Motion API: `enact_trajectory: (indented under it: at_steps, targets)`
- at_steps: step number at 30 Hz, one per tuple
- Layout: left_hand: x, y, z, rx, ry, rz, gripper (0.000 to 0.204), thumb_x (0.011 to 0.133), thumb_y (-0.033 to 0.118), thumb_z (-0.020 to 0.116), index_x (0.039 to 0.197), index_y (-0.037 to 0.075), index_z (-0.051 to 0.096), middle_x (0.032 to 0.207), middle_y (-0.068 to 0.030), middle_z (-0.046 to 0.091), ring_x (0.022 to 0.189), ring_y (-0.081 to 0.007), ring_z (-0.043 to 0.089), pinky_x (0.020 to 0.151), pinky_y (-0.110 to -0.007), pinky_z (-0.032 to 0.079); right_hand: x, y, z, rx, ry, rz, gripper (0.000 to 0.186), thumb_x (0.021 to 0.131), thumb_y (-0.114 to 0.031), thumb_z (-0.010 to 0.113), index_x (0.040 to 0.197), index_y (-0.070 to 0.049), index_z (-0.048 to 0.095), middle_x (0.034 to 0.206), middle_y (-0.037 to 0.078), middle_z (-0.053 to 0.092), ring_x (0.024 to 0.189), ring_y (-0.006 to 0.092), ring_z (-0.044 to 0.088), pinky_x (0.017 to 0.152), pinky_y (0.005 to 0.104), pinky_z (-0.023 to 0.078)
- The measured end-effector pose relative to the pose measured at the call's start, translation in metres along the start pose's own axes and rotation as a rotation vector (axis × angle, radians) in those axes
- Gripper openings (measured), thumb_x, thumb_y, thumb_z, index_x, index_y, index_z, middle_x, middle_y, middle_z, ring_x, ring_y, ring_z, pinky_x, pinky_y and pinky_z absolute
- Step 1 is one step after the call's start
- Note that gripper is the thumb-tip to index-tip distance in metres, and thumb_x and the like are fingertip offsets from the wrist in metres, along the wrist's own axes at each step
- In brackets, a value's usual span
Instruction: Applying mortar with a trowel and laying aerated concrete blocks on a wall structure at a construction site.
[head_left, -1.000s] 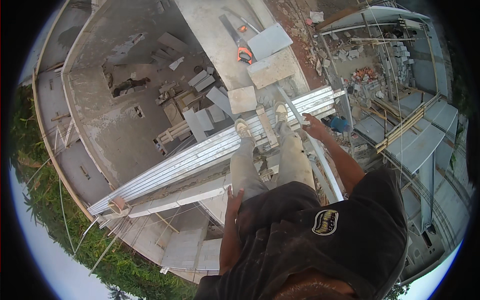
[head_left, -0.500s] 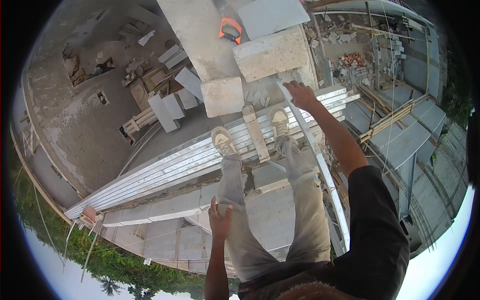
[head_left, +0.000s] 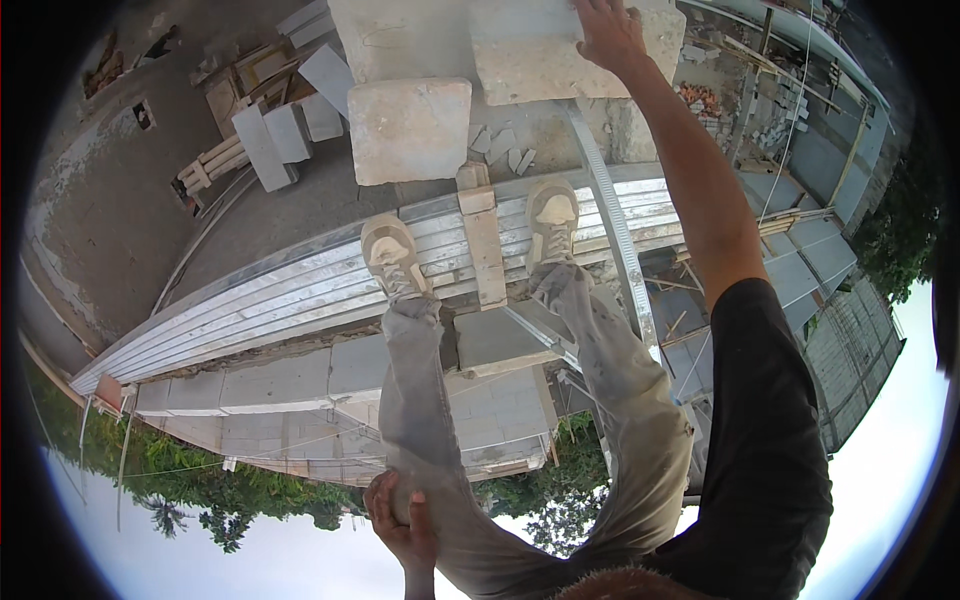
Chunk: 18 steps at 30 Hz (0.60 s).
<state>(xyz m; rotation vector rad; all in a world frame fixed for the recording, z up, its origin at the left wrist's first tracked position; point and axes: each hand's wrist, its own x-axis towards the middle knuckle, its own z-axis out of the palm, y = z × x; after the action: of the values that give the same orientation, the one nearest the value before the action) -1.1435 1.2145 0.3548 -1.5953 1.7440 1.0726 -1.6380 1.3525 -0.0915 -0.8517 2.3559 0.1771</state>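
My right hand (head_left: pixel 612 38) reaches far ahead at the upper edge, over a large pale building block (head_left: pixel 535 75). Its thumb and fingers are apart, some fingertips are cut off by the frame, and whether it presses on the block is unclear. My left hand (head_left: pixel 405 522) rests by my left knee, thumb and fingers apart, holding nothing. A smaller, squarish block (head_left: pixel 410 130) lies to the left of the large one. From beneath the large block's edge, a long metal strip (head_left: pixel 612 205) slants down past my right shoe, clear of both hands.
My shoes stand on long silvery metal profiles (head_left: pixel 270 300), with a short timber piece (head_left: pixel 484 240) between them. Broken chips (head_left: pixel 498 145) lie beside the smaller block. Grey panels (head_left: pixel 285 135) lean at a lower level on the left. Beyond the wall edge lies a drop with treetops.
My right hand has left the metal strip and moved forward to the large block. The view has shifted forward and the orange-handled tool has left it. My left hand stays by my knee.
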Motion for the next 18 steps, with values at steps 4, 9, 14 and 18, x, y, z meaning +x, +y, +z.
enact_trajectory:
  at_steps: [4,9,14,18]
  targets:
    - [0.005,0.0,0.001,-0.059,-0.001,0.005,0.035,0.082,0.015,0.066,0.112,0.0,0.059,0.115,-0.017,0.057,0.111,-0.0336,0.052,0.098,-0.043,0.04,-0.04,-0.021,-0.027,-0.379,0.241,-0.145,0.058,0.068,-0.024,0.081,0.115,-0.013,0.048,0.106,0.005,0.05,0.105,0.0268,0.052,0.084,0.0427,0.045]
    - [0.008,-0.008,-0.001,-0.126,-0.035,0.018,0.032,0.083,0.013,0.066,0.111,0.0,0.06,0.114,-0.0161,0.058,0.111,-0.0324,0.053,0.098,-0.042,0.04,-0.085,-0.027,-0.03,-0.357,0.14,-0.096,0.043,0.077,-0.013,0.069,0.116,-0.014,0.051,0.105,0.004,0.051,0.1,0.0221,0.054,0.08,0.0417,0.047]
    - [0.007,-0.015,-0.002,-0.143,-0.027,0.019,0.029,0.084,0.014,0.066,0.11,0.002,0.061,0.113,-0.0144,0.058,0.11,-0.0319,0.053,0.097,-0.043,0.04,-0.073,-0.016,-0.018,-0.432,0.218,-0.183,0.056,0.073,-0.016,0.074,0.122,-0.014,0.048,0.115,0.007,0.05,0.111,0.0251,0.052,0.091,0.0445,0.045]
    - [0.006,-0.019,-0.002,-0.168,-0.033,0.03,0.03,0.083,0.012,0.063,0.111,0.001,0.06,0.116,-0.0145,0.056,0.113,-0.0277,0.051,0.101,-0.039,0.037,-0.063,-0.01,-0.026,-0.289,0.135,-0.211,0.077,0.064,-0.022,0.084,0.127,-0.014,0.042,0.132,0.01,0.046,0.124,0.0294,0.045,0.102,0.0468,0.039]
